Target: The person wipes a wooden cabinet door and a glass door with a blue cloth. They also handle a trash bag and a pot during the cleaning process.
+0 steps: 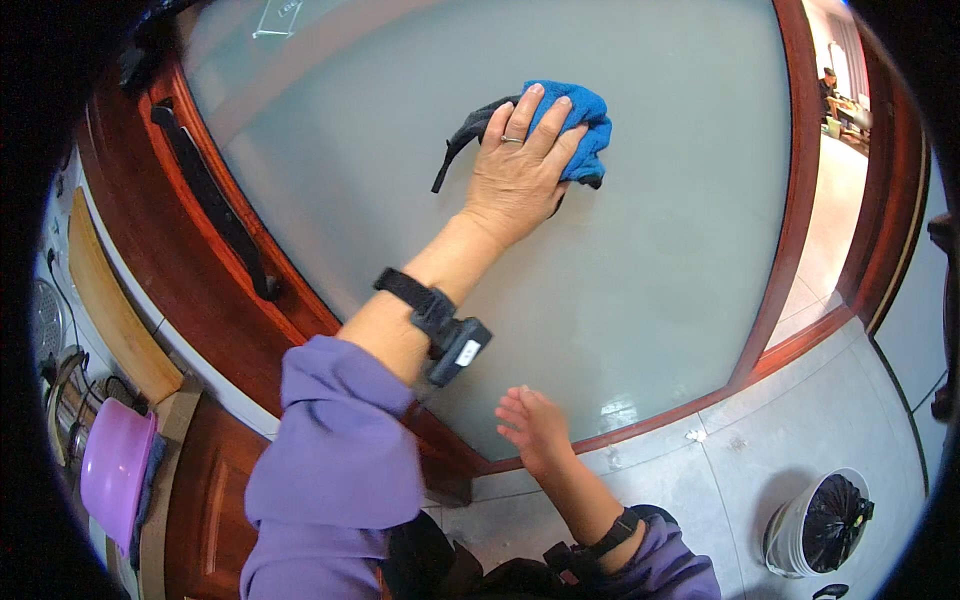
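Observation:
My left hand (pixel 517 165) presses a bunched blue cloth (pixel 589 124) flat against the frosted glass pane (pixel 660 262) of a wood-framed door. A dark grey part of the cloth or a second cloth (pixel 472 127) trails out on the left, ending in a thin strap; I cannot tell whether the two are joined. The fingers are spread over the blue fabric, with the thumb mostly hidden. My right hand (pixel 534 427) is lower down, in front of the pane's bottom part, with nothing in it and its fingers loosely apart.
A long black handle (pixel 214 199) runs along the door's left frame. At left, a purple basin (pixel 116 472) and a wooden board (pixel 112 300) stand on a counter. A lined bin (pixel 784 532) is on the tiled floor. Beyond the doorway a person (pixel 827 90) appears, far off.

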Action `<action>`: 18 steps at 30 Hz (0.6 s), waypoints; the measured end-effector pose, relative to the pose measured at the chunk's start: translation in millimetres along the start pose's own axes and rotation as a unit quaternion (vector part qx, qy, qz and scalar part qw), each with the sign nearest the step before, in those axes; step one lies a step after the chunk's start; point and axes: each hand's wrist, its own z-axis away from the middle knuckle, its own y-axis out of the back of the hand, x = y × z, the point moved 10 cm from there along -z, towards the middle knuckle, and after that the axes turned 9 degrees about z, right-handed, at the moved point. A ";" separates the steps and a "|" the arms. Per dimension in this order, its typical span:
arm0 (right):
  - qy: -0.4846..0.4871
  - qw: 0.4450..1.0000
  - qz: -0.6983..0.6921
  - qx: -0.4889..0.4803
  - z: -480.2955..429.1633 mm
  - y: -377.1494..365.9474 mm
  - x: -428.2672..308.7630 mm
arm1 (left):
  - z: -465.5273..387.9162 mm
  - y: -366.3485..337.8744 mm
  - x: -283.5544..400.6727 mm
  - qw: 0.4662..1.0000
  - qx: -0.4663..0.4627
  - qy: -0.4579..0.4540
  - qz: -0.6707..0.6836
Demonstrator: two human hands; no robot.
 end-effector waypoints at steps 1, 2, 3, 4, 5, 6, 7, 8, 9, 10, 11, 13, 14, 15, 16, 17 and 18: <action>0.000 1.000 -0.008 -0.002 -1.6 -0.6 0.8 | 0.3 -5.0 5.8 1.000 0.015 0.017 0.000; -0.001 1.000 -0.016 -0.004 -2.7 -1.1 2.0 | 5.3 -9.5 9.4 0.998 0.030 0.045 0.011; 0.004 1.000 -0.017 -0.005 -3.6 -0.4 1.3 | 12.8 -20.5 25.4 0.999 0.012 0.021 -0.025; 0.008 1.000 -0.014 -0.004 -4.2 1.6 0.8 | 28.3 -33.6 48.3 0.999 -0.028 -0.025 -0.017; 0.020 1.000 -0.010 0.000 -4.5 4.9 -2.6 | 53.2 -43.3 72.7 0.994 -0.079 -0.066 0.036; 0.018 1.000 -0.011 0.014 -4.0 11.4 -3.9 | 79.6 -59.1 96.2 0.978 -0.165 -0.118 0.035; 0.023 0.999 -0.013 0.030 -3.3 18.1 -7.9 | 104.8 -55.9 111.5 0.967 -0.191 -0.141 0.092; 0.021 0.999 -0.013 0.038 -1.8 24.1 -11.8 | 121.8 -51.2 113.3 0.964 -0.202 -0.137 0.104; 0.043 0.997 -0.013 0.068 0.6 33.7 -20.9 | 135.9 -52.5 111.2 0.955 -0.244 -0.141 0.093; 0.055 0.994 -0.010 0.090 3.4 41.7 -29.6 | 137.0 -40.4 99.1 0.961 -0.220 -0.117 0.117; 0.049 0.991 -0.008 0.126 7.3 50.6 -33.7 | 138.3 -27.9 88.8 0.964 -0.212 -0.096 0.132; 0.158 0.983 0.012 0.098 15.6 43.6 -65.9 | 129.8 -10.1 66.3 0.959 -0.200 0.030 0.197; 0.202 0.972 0.006 0.119 22.3 44.4 -77.8 | 129.8 -0.9 53.9 0.940 -0.194 0.134 0.247; 0.272 0.961 0.003 0.056 29.5 28.3 -94.0 | 130.1 11.9 46.1 0.915 -0.161 0.223 0.294; 0.338 0.941 -0.008 0.022 40.2 17.6 -106.6 | 132.7 16.5 47.9 0.856 -0.129 0.298 0.402; 0.393 0.919 -0.005 -0.030 51.2 3.6 -116.7 | 136.3 9.1 71.4 0.791 -0.159 0.332 0.490; 0.340 0.937 -0.043 -0.076 48.5 -4.5 -109.1 | 139.8 5.6 91.8 0.721 -0.172 0.362 0.566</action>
